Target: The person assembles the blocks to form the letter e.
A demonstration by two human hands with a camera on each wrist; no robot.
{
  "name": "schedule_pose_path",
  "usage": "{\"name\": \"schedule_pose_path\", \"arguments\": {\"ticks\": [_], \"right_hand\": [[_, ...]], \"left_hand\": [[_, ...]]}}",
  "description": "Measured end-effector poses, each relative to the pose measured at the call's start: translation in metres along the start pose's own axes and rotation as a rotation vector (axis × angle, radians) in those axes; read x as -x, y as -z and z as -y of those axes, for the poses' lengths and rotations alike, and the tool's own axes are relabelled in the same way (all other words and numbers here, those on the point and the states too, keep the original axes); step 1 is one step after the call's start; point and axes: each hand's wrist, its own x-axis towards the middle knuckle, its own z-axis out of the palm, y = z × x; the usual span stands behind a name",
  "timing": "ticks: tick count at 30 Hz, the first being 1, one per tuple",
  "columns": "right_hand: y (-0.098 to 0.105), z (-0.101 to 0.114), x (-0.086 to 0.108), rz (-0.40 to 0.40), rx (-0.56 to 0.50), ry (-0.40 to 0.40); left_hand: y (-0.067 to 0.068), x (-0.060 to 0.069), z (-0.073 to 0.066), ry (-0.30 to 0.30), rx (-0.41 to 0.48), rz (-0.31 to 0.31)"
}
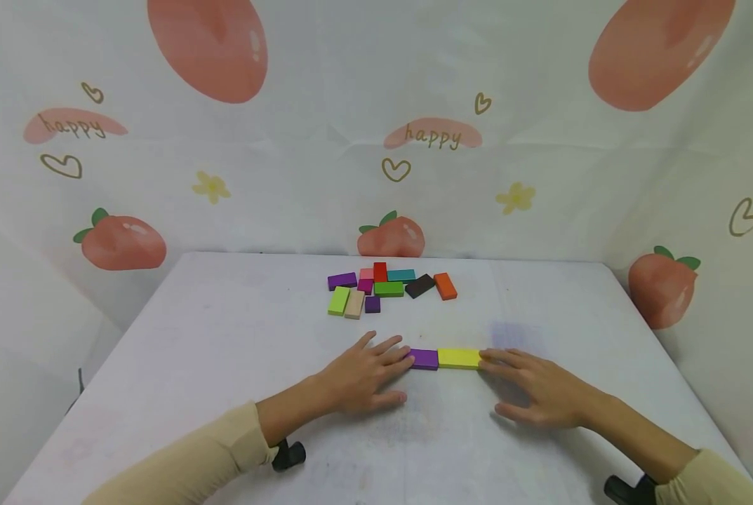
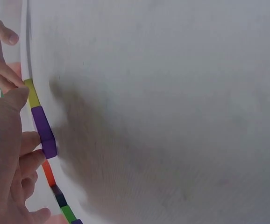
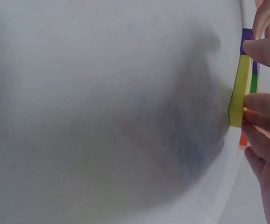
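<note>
From where I stand, a purple block (image 1: 424, 359) and a yellow block (image 1: 460, 359) lie flat on the white tabletop (image 1: 224, 351), apparently touching end to end, the purple on the nine o'clock side and the yellow on the three o'clock side; a cluster of small blocks (image 1: 389, 289) lies apart from them, towards eleven o'clock.

The left hand (image 1: 370, 375) has its fingers spread and nearly straight, tips against the purple block's nine o'clock end; the right hand (image 1: 537, 389) lays extended fingers on the yellow block's three o'clock end, its thumb well away towards five o'clock; neither grip clasps anything, both being loose and wide.

I'd judge the blocks light, stiff and hardly fragile, perhaps painted wood; their smooth faces probably slide easily, so a hard shove at one end could skew the pair. To lift one, I'd pinch its long sides mid-length, thumb at six o'clock and fingers at twelve; for nudging, flat fingertips square on the outer ends seem enough.
</note>
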Motion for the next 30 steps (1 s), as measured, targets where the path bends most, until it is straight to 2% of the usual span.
{"name": "schedule_pose_path", "arguments": {"ticks": [11,19,30], "right_hand": [[-0.001,0.002,0.008,-0.025,0.041,0.024],[-0.003,0.004,0.011,-0.061,0.065,0.039],[-0.007,0.002,0.012,-0.141,0.075,0.142]], "left_hand": [[-0.001,0.007,-0.011,-0.004,-0.031,-0.034],[-0.003,0.008,-0.017,0.006,-0.049,-0.032],[-0.004,0.009,-0.018,-0.032,-0.069,-0.035]]}}
